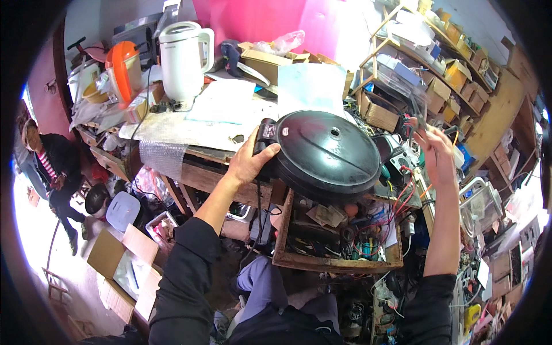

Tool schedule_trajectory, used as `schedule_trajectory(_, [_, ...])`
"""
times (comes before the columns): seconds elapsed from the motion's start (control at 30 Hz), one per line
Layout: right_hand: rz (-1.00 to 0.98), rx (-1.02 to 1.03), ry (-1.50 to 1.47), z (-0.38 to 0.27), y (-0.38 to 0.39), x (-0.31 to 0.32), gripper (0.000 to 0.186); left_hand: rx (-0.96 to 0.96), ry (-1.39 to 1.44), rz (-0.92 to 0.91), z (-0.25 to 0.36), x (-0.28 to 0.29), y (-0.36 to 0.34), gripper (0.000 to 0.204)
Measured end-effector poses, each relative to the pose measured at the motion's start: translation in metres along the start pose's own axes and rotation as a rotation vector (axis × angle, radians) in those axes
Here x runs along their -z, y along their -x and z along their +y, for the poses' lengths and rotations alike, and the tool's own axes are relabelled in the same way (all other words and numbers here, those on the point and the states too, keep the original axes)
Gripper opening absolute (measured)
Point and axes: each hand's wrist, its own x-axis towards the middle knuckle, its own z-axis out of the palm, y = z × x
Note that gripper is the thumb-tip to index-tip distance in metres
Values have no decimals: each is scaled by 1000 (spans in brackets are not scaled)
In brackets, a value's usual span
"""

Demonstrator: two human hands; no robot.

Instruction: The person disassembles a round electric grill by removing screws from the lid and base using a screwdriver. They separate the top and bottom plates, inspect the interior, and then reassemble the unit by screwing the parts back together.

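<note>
A round black electric baking pan [328,152] with a domed, glossy lid is tilted over the front edge of the workbench, its lid down. My left hand [250,158] grips the black handle block on its left side, thumb on top. A dark cord [259,213] hangs below that block. On the pan's right side a second black handle [391,150] sticks out. My right hand [435,148] is raised beyond it, fingers closed around a thin greyish piece that I cannot make out. Red wires [407,190] run close below that hand.
Below the pan, an open wooden drawer [333,263] holds tools and wires. A white jug-shaped appliance [183,63] and an orange one [122,69] stand at the back left. Shelves of small boxes [454,75] rise at right. A person [52,167] sits far left, near an open carton [123,259].
</note>
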Motion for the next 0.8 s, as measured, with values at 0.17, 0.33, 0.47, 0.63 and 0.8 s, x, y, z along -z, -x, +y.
schedule_trajectory(0.17, [-561, 40, 620, -19, -41, -100, 17, 8, 17, -35, 5, 2, 1, 97])
schedule_trajectory(0.33, [-816, 496, 1000, 12, -54, -168, 15, 21, -9, 7, 0, -1, 1, 102])
schedule_trajectory(0.47, [-883, 533, 1079, 19, -73, -180, 12, 17, -33, 5, -2, -1, 0, 103])
schedule_trajectory(0.63, [-953, 593, 1152, 22, -90, -182, 13, 13, -40, 1, 0, -1, 1, 103])
schedule_trajectory(0.8, [-946, 660, 1119, 34, -98, -183, 11, -8, -24, 0, -1, -2, 0, 103])
